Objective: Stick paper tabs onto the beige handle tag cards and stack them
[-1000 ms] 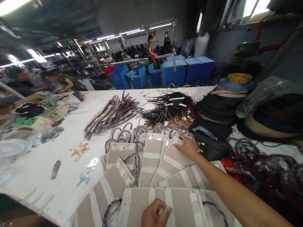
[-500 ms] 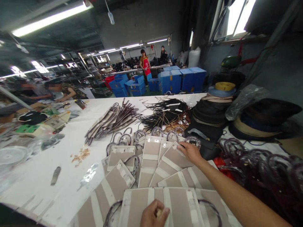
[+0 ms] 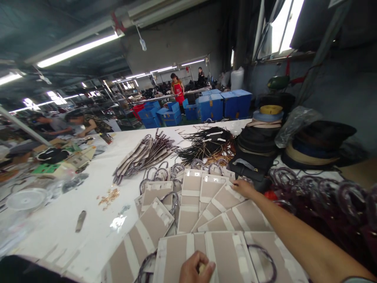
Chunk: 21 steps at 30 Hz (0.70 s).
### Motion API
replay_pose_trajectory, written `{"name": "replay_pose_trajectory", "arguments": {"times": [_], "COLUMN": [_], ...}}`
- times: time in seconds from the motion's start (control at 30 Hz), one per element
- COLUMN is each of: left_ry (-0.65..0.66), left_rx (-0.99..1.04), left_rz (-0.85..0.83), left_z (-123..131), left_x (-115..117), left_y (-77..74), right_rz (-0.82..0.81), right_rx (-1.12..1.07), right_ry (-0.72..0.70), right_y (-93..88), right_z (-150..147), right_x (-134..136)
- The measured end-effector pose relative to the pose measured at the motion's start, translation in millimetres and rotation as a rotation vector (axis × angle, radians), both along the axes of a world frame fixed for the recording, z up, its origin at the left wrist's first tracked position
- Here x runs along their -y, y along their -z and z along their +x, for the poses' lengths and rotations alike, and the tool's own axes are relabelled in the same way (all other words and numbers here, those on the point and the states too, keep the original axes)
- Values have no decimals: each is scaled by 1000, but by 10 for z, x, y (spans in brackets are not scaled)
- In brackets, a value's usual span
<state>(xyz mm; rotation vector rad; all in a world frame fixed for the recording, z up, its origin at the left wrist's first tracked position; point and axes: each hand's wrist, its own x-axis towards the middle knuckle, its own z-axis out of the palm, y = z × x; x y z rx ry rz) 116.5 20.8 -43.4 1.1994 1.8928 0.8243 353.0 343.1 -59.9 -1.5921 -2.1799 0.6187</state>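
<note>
Flat beige bag pieces with pale strips lie fanned out and overlapping in front of me, dark plastic-wrapped loop handles showing at their ends. My left hand [image 3: 198, 268] is closed over the nearest bag piece [image 3: 225, 255]; a small pale thing shows between its fingers, too little of it visible to name. Farther off, my right hand [image 3: 244, 188] reaches across the fan and pinches the upper corner of a slanted bag piece [image 3: 225, 198]. My right forearm passes over the bag pieces on that side.
Bundled handle strips [image 3: 144, 151] and black cords [image 3: 203, 145] lie at the back of the white table [image 3: 97, 243]. Small gold-coloured bits [image 3: 108, 197] are scattered to the left. Strap rolls [image 3: 257, 137] and dark red bags [image 3: 326, 212] crowd the right. Co-workers and blue boxes [image 3: 210, 106] stand beyond.
The view has swung slightly left. My right hand still grips the slanted bag piece, which has shifted a little to the right and uncovers more of the piece behind. My left hand looks unchanged.
</note>
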Motion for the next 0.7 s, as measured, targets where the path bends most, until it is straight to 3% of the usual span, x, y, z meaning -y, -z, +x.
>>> {"name": "replay_pose_trajectory", "arguments": {"times": [0.17,0.3,0.4,0.5,0.57,0.6,0.7], "left_ry": [28,44,39,-31,-108,-152,-244], "left_rx": [35,36,65,103,161,191,260], "left_rz": [-18,23,120,216,168,146,170], "left_z": [-23,-33,-38,-50,-72,-88,-141], "left_x": [124,122,78,-6,-101,-161,-354], "left_y": [-30,-60,-144,-341,-502,-575,-732], "right_rz": [-224,-291,-263,-102,-7,-35,-387], "right_rx": [-5,95,177,151,-30,-172,-546], "right_ry": [-161,-77,33,84,8,-74,-300], "right_y": [251,318,272,32,-225,-363,-727], "right_z": [458,702,758,608,347,172,-414], "right_x": [247,416,513,686,934,1101,1654]}}
